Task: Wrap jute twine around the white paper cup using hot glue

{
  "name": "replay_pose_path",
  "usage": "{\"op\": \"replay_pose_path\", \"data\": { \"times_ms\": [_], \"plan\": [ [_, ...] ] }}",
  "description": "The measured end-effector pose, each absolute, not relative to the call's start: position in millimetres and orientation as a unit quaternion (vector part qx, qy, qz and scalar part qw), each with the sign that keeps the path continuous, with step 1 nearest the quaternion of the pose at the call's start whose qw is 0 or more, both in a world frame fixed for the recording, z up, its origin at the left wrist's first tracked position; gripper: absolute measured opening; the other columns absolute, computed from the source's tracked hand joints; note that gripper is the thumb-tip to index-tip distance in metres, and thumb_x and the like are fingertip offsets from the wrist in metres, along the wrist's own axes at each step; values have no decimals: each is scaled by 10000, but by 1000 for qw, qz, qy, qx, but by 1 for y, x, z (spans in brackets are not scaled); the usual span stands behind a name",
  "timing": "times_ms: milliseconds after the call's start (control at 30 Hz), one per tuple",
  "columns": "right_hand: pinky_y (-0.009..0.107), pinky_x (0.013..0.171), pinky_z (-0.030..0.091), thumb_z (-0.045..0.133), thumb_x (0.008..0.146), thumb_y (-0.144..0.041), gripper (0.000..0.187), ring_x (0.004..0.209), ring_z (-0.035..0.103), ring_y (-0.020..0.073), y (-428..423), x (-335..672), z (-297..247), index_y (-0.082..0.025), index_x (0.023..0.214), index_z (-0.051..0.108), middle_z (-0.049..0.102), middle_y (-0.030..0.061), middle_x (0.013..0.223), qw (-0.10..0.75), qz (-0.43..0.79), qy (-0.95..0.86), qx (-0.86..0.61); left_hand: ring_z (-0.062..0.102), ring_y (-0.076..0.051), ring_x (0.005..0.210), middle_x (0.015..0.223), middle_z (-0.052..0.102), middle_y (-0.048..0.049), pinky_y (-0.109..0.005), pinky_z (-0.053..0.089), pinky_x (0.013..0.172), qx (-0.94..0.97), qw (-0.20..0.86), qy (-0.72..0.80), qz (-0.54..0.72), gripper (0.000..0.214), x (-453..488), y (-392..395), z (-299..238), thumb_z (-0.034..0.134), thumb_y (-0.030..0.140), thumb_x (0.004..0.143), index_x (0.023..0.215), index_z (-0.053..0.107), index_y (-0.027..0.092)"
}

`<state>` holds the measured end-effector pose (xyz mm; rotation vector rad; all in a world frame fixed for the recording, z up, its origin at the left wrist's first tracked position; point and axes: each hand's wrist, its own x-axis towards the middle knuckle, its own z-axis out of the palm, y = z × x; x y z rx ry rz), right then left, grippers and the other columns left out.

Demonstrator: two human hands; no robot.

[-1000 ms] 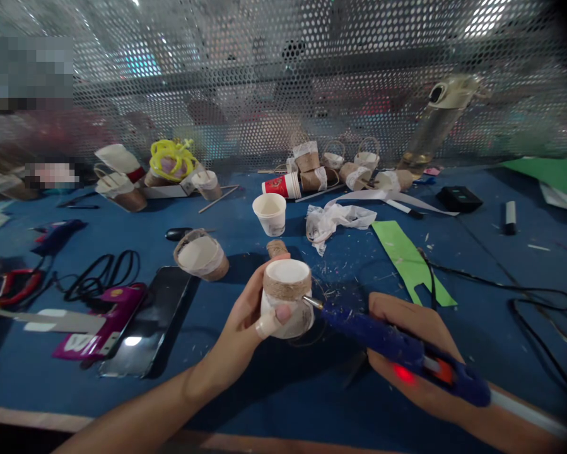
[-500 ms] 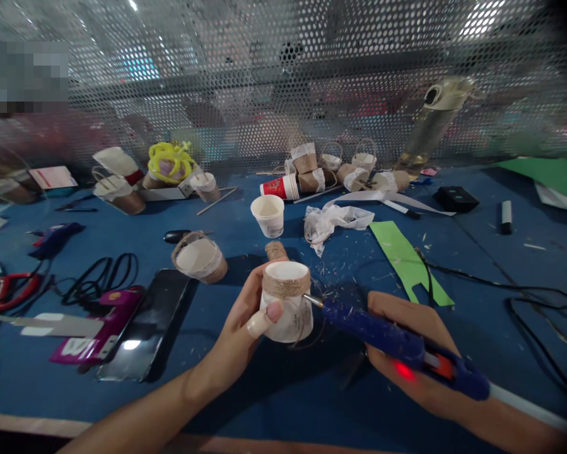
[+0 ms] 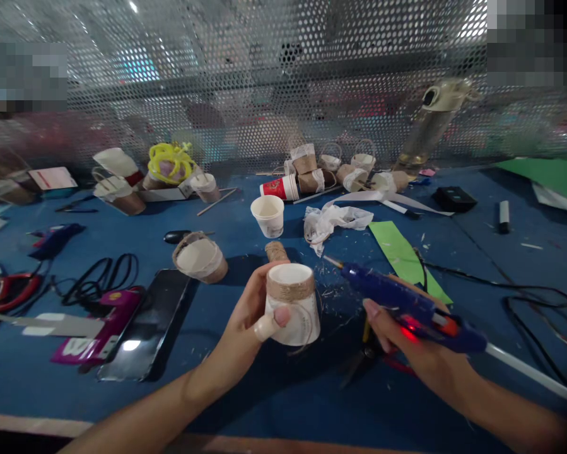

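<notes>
My left hand [image 3: 252,312] is closed round a white paper cup [image 3: 299,325], its thumb on the near side. Brown twine [image 3: 290,289] is wound round the cup's upper part, and a loose strand hangs down the side. A blue hot glue gun [image 3: 387,296] with a red light and a white glue stick [image 3: 529,372] in its rear is gripped in my right hand [image 3: 406,340]. Its nozzle points up and left, apart from the cup. Scissors [image 3: 366,353] lie partly hidden under my right hand. Behind the cup is a twine spool [image 3: 276,252].
A white cup [image 3: 268,217], a twine-edged cup [image 3: 200,258] and crumpled white lace [image 3: 333,221] lie ahead. A phone [image 3: 146,328] and purple glue gun [image 3: 103,321] are left. Green paper [image 3: 401,252] and a black cable [image 3: 491,277] lie right. Finished cups [image 3: 306,170] line the perforated screen.
The glue gun's nozzle has left the twine's edge and moved up and right. My left hand has shifted the cup slightly right. The scissors show more clearly.
</notes>
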<state>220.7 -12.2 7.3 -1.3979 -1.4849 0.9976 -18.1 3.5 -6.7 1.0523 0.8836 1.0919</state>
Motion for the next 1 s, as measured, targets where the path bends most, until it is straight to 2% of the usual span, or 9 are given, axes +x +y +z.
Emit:
{"op": "replay_pose_path", "data": {
  "times_ms": [100,167,267,367,600,700,867,1000],
  "plan": [
    [267,638,559,714,815,-360,145,666,659,156,-11,217,8,-262,844,610,668,-32,739,418,471,-572,-525,568,-227,1103,1215,609,-25,-300,460,907,475,622,382,492,517,-14,2,-10,738,363,790,1258,521,335],
    [270,700,583,808,722,-312,263,778,692,173,-12,212,8,-285,920,637,713,-27,868,443,488,-563,-500,581,-209,1073,1183,607,-14,-278,475,873,492,605,379,499,523,-10,0,-10,751,339,781,1245,511,346],
    [267,720,595,873,633,-245,376,769,698,168,-15,203,7,-301,918,634,718,-50,843,473,502,-556,-464,572,-198,1087,1177,591,-5,-263,477,872,520,569,392,502,533,-5,-5,-9,765,303,768,1226,496,350],
    [248,730,587,884,608,-197,400,740,690,144,-18,195,7,-293,883,610,701,-72,804,500,475,-552,-469,562,-196,1097,1196,576,-6,-277,470,906,554,531,409,494,566,-3,-10,-7,768,259,762,1237,475,355],
    [233,603,550,766,742,-211,244,646,623,126,-19,196,8,-245,751,524,649,-42,749,471,465,-557,-502,544,-203,1124,1219,556,-10,-299,458,948,582,512,416,476,589,-4,-11,-8,762,248,767,1254,451,364],
    [235,553,548,775,732,-226,246,566,603,120,-19,197,8,-250,741,530,611,-61,671,485,436,-558,-513,550,-202,1111,1201,556,-11,-300,463,946,585,519,406,473,564,-4,-9,-7,747,268,782,1255,453,359],
    [230,628,573,750,766,-206,154,640,653,124,-16,198,11,-245,790,603,674,-44,759,478,436,-573,-504,560,-210,1089,1187,557,-22,-322,473,946,581,526,405,470,550,-7,-7,-2,718,318,806,1281,443,354],
    [177,650,553,735,807,-224,185,666,634,82,-13,203,12,-235,760,557,656,-59,805,480,453,-574,-485,565,-246,1107,1188,562,-37,-372,492,957,558,567,404,452,552,-9,-9,-1,717,356,804,1285,447,341]
  ]
}}
